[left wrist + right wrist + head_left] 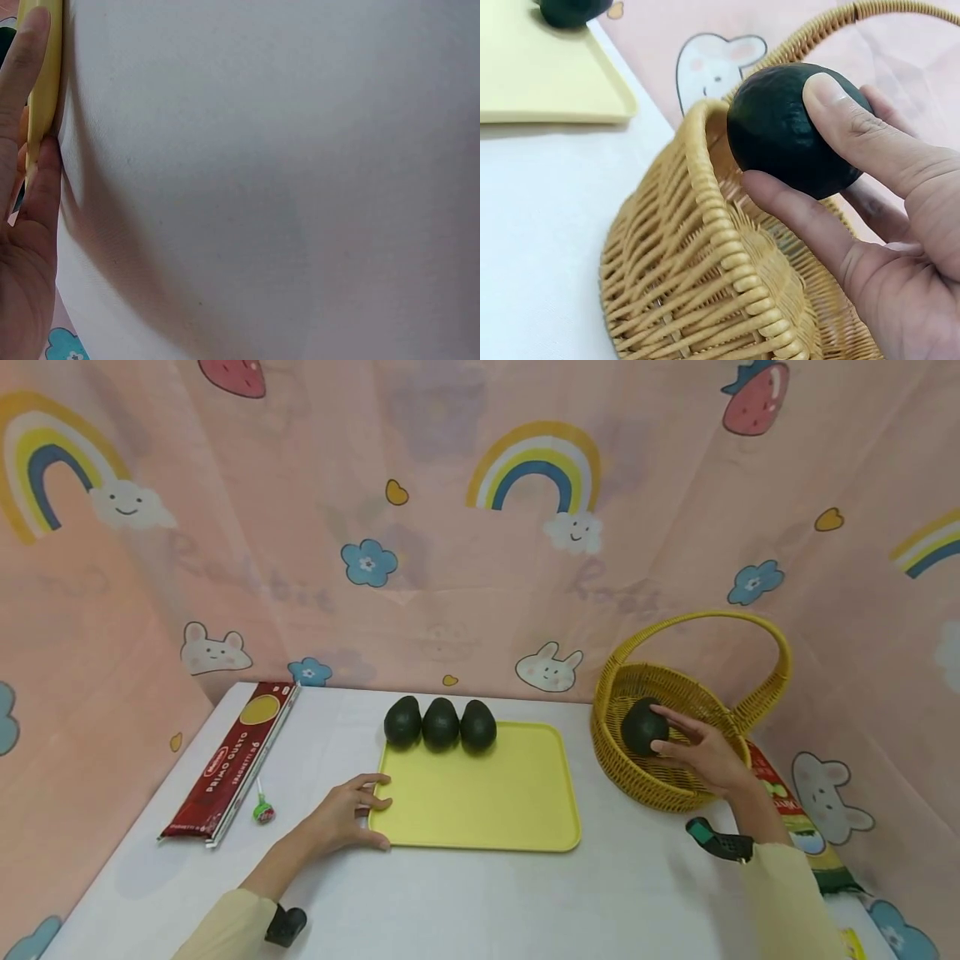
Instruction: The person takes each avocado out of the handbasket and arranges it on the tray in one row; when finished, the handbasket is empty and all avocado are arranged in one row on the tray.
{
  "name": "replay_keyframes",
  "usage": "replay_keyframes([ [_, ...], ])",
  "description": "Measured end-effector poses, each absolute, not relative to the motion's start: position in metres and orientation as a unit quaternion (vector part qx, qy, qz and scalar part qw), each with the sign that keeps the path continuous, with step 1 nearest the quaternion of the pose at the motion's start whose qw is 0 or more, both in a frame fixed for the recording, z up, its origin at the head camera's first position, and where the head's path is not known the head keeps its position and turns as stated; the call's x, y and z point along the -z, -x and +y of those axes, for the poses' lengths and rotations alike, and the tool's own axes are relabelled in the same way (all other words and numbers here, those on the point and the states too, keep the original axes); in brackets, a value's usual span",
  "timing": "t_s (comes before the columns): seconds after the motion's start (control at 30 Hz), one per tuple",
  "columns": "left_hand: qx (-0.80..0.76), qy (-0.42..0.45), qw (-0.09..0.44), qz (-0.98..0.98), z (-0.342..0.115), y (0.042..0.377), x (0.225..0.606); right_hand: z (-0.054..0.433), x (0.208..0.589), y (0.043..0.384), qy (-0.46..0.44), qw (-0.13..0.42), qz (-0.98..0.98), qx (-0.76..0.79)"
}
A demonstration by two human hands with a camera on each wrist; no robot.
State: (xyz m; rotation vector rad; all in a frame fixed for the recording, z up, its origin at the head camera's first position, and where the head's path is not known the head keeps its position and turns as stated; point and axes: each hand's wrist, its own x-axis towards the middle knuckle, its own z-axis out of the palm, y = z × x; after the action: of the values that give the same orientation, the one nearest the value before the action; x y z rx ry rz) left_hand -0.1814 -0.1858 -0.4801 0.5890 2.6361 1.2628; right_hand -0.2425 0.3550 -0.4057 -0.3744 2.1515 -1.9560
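My right hand (705, 756) grips a dark green avocado (640, 727) over the mouth of a yellow wicker basket (613, 767). In the right wrist view the thumb and fingers close around the avocado (776, 127), above the basket's rim (716, 210). Three more avocados (440, 724) stand side by side along the back left of a yellow tray (487, 802). At that tray's left front, my left hand (341, 817) holds the edge. The left wrist view has a digit against the tray's side (46, 82) and another finger low at its edge.
A red spaghetti packet (232, 764) lies at the table's left, with a green-wrapped lollipop (263, 811) beside it. Partly behind the basket and right arm is a red and green packet (806, 835). A patterned pink cloth (450, 610) hangs behind the white table (465, 902).
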Motion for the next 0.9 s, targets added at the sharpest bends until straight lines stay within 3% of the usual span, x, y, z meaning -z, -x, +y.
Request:
replay_keyframes([
  [0.9,-0.414,-0.201,0.077,0.885,-0.185,0.181,0.479,0.312,0.388,0.229,0.151,0.127,0.730,0.654],
])
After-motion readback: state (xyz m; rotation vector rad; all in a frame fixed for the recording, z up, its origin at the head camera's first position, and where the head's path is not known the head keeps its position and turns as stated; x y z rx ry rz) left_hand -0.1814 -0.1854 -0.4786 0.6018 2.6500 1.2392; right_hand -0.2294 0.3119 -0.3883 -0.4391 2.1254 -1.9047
